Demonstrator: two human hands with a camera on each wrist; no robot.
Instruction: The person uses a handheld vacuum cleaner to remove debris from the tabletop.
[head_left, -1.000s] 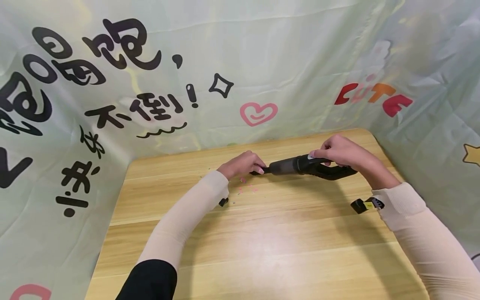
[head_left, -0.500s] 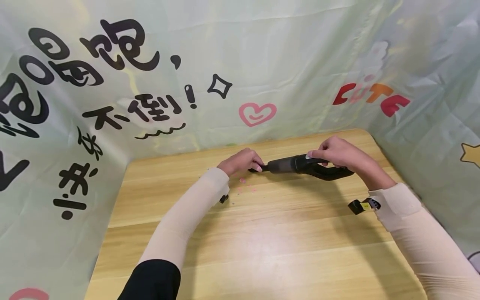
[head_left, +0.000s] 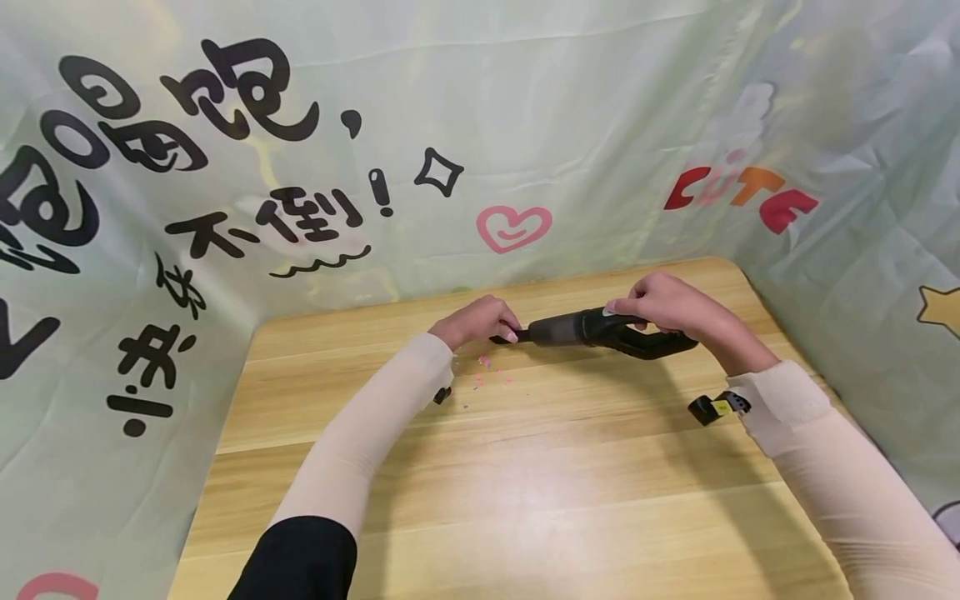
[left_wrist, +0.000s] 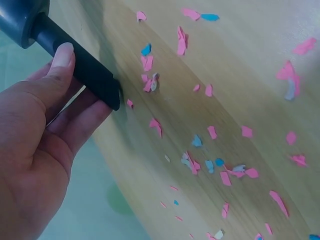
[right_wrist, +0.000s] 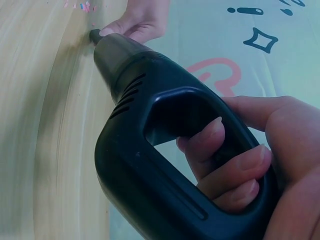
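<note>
handheld vacuum [head_left: 589,328] crosswise, nozzle [left_wrist: 85,71] leftward, left hand [head_left: 477,320] pinching nozzle, right hand [head_left: 671,302] gripping handle [right_wrist: 245,131]

- On the tabletop [head_left: 540,492]: scraps [left_wrist: 212,132], before the nozzle [left_wrist: 95,80].
- In the left hand [head_left: 477,320]: nozzle; rightward of it, vacuum body [head_left: 558,330], with handle [right_wrist: 237,122] in the right hand [head_left: 667,300].
- Behind the tabletop: hanging fabric [head_left: 615,125].

Perhaps a booth: cloth walls [head_left: 600,117]
</note>
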